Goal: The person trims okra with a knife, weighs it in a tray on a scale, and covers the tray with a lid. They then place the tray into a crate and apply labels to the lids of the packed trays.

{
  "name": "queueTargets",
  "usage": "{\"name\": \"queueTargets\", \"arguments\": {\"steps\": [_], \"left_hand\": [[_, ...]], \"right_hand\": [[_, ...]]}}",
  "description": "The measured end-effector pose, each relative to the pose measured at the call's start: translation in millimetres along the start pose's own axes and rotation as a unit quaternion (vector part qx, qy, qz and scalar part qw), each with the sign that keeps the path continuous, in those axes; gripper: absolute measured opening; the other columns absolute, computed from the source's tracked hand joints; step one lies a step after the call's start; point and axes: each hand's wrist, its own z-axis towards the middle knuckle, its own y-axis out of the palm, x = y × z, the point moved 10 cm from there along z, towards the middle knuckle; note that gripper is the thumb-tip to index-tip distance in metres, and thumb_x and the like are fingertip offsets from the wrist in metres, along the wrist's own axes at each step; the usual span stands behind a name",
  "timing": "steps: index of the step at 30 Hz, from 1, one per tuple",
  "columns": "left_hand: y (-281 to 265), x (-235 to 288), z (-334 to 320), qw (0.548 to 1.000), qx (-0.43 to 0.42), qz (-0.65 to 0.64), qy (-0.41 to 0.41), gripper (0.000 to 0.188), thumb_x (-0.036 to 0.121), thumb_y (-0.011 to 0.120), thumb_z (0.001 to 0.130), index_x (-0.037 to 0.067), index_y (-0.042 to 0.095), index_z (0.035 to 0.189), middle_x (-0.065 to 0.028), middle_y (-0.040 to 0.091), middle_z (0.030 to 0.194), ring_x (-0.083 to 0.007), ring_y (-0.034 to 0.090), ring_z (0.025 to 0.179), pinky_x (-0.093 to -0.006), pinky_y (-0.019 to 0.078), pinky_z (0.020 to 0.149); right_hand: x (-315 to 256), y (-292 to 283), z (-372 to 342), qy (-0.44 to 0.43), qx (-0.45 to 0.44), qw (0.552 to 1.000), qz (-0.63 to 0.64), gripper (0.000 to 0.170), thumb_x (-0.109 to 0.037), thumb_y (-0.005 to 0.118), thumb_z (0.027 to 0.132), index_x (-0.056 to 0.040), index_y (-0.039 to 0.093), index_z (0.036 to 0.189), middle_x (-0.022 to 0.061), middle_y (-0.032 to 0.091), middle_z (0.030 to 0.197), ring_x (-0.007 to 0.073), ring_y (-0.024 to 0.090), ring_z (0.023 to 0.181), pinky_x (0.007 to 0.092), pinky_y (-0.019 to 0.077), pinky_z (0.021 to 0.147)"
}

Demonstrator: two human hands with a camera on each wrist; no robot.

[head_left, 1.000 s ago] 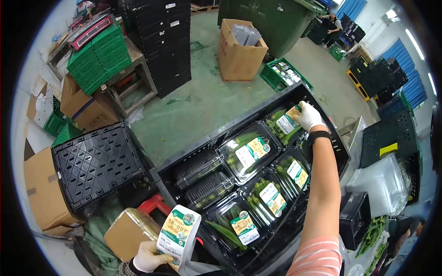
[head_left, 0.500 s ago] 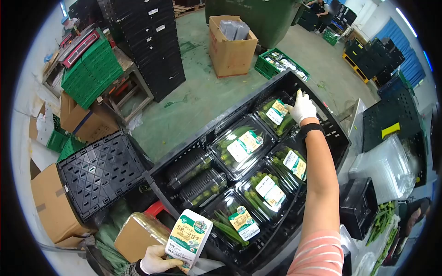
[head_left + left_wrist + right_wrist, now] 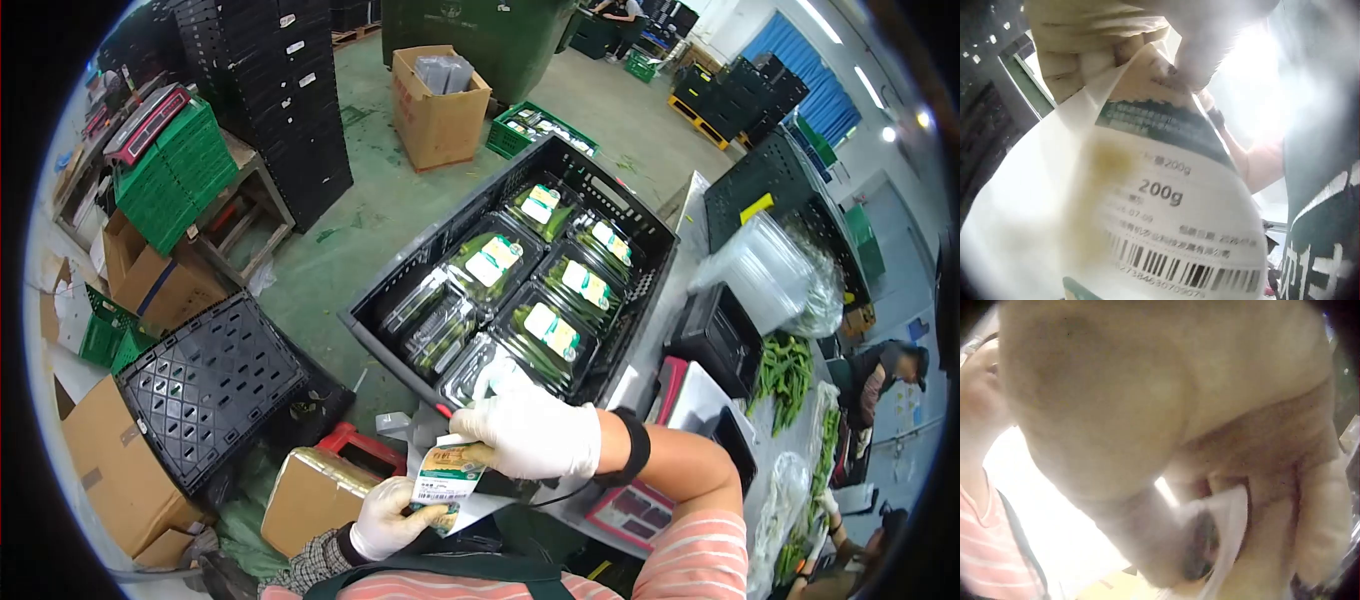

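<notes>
My left hand (image 3: 388,518), in a white glove, grips a strip of printed labels (image 3: 447,476) near its lower end. Above it my gloved right hand (image 3: 530,432) pinches the strip's upper end between thumb and fingers. A green band, "200g" and a barcode show on the label (image 3: 1179,240) in the left wrist view. Close by stands a black crate (image 3: 385,352) of clear plastic boxes of okra. Several bear labels, such as the middle box (image 3: 490,262) and the near box (image 3: 550,332). My right hand partly covers the nearest box (image 3: 465,368).
Right of the crate a metal table (image 3: 690,225) carries stacked clear plastic boxes (image 3: 755,268), a black bin (image 3: 715,338), a scale (image 3: 635,515) and loose okra (image 3: 785,375). A black lidded crate (image 3: 215,375) and a cardboard box (image 3: 315,495) stand at left. Another person (image 3: 880,370) is at far right.
My right hand has left the far box in the crate and come back to the label strip by my left hand. The head view has swung right, showing more of the table.
</notes>
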Motion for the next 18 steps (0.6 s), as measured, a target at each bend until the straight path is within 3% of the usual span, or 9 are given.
{"name": "queueTargets", "arguments": {"steps": [2, 5, 8, 9, 12, 14, 16, 17, 18], "left_hand": [[4, 19, -9, 0.997, -0.064, 0.038, 0.027, 0.028, 0.017, 0.078, 0.065, 0.007, 0.067, 0.089, -0.0157, 0.053, 0.12, -0.027, 0.052, 0.106, -0.0352, 0.0403, 0.087], [8, 24, -22, 0.991, -0.101, -0.075, 0.037, 0.032, 0.018, 0.078, 0.066, 0.008, 0.065, 0.093, -0.02, 0.03, 0.14, -0.0321, 0.034, 0.125, -0.0374, 0.0279, 0.101], [29, 21, -27, 0.965, -0.13, -0.228, 0.001, 0.021, 0.007, 0.07, 0.074, 0.004, 0.061, 0.093, -0.0124, 0.057, 0.108, -0.0204, 0.054, 0.101, -0.0322, 0.0413, 0.088], [40, 6, -36, 0.933, -0.099, -0.327, -0.115, 0.014, 0.001, 0.064, 0.079, 0.002, 0.061, 0.092, -0.0054, 0.06, 0.091, -0.0108, 0.057, 0.084, -0.0249, 0.0454, 0.075], [51, 5, -39, 0.962, -0.128, -0.205, -0.123, 0.013, 0.003, 0.063, 0.081, 0.0, 0.061, 0.093, -0.0018, 0.061, 0.081, -0.006, 0.057, 0.072, -0.0202, 0.0455, 0.065], [61, 5, -40, 0.972, -0.163, -0.13, -0.108, 0.012, 0.006, 0.066, 0.079, 0.002, 0.063, 0.089, -0.0057, 0.063, 0.081, -0.0088, 0.059, 0.073, -0.0224, 0.0465, 0.066], [63, 46, -28, 0.98, -0.111, -0.148, 0.078, 0.011, 0.007, 0.066, 0.078, 0.002, 0.062, 0.088, -0.0075, 0.064, 0.084, -0.0106, 0.06, 0.076, -0.0231, 0.0465, 0.068], [73, 45, -29, 0.974, -0.133, -0.172, 0.056, 0.009, 0.007, 0.065, 0.08, 0.002, 0.061, 0.086, -0.005, 0.063, 0.085, -0.0099, 0.059, 0.077, -0.023, 0.0461, 0.069], [99, 11, -45, 0.916, -0.205, -0.299, -0.169, 0.009, 0.008, 0.064, 0.082, 0.001, 0.061, 0.087, -0.0023, 0.063, 0.084, -0.0077, 0.057, 0.076, -0.0224, 0.0455, 0.068]], "right_hand": [[-18, 10, -16, 0.026, 0.055, 0.998, 0.022, 0.021, -0.024, 0.061, 0.078, -0.0034, 0.056, 0.081, 0.0123, 0.057, 0.068, 0.031, 0.06, 0.067, 0.0372, 0.0473, 0.057], [-32, 38, -41, 0.059, 0.099, 0.991, 0.075, 0.018, -0.019, 0.061, 0.079, -0.0051, 0.059, 0.09, 0.0118, 0.058, 0.073, 0.0301, 0.06, 0.068, 0.0348, 0.0487, 0.058], [-48, 63, -65, 0.07, 0.138, 0.98, 0.124, 0.022, -0.019, 0.056, 0.081, -0.0054, 0.058, 0.097, 0.0136, 0.061, 0.075, 0.0315, 0.061, 0.068, 0.0381, 0.0489, 0.059], [-46, 65, -77, 0.107, 0.163, 0.973, 0.126, 0.022, -0.02, 0.056, 0.081, -0.0059, 0.059, 0.097, 0.0136, 0.061, 0.075, 0.0312, 0.061, 0.068, 0.0378, 0.049, 0.059], [-46, 71, -104, 0.171, 0.192, 0.956, 0.142, 0.02, -0.021, 0.056, 0.082, -0.0064, 0.059, 0.095, 0.0136, 0.062, 0.075, 0.0305, 0.061, 0.069, 0.0373, 0.0489, 0.061], [-44, 82, -124, 0.228, 0.223, 0.936, 0.15, 0.017, -0.018, 0.056, 0.082, -0.0064, 0.06, 0.094, 0.014, 0.061, 0.075, 0.0308, 0.061, 0.068, 0.0374, 0.0488, 0.061], [-44, 96, -135, 0.216, 0.26, 0.926, 0.166, 0.016, -0.017, 0.057, 0.082, -0.0059, 0.06, 0.093, 0.0147, 0.061, 0.075, 0.0322, 0.06, 0.067, 0.037, 0.0488, 0.059], [-43, 104, -140, 0.225, 0.272, 0.918, 0.18, 0.016, -0.017, 0.057, 0.081, -0.0058, 0.06, 0.093, 0.0147, 0.061, 0.076, 0.0321, 0.06, 0.067, 0.0369, 0.0489, 0.059], [-42, 110, -146, 0.232, 0.285, 0.91, 0.192, 0.016, -0.017, 0.057, 0.081, -0.0056, 0.06, 0.093, 0.0146, 0.061, 0.076, 0.032, 0.06, 0.066, 0.0368, 0.0489, 0.058]]}}
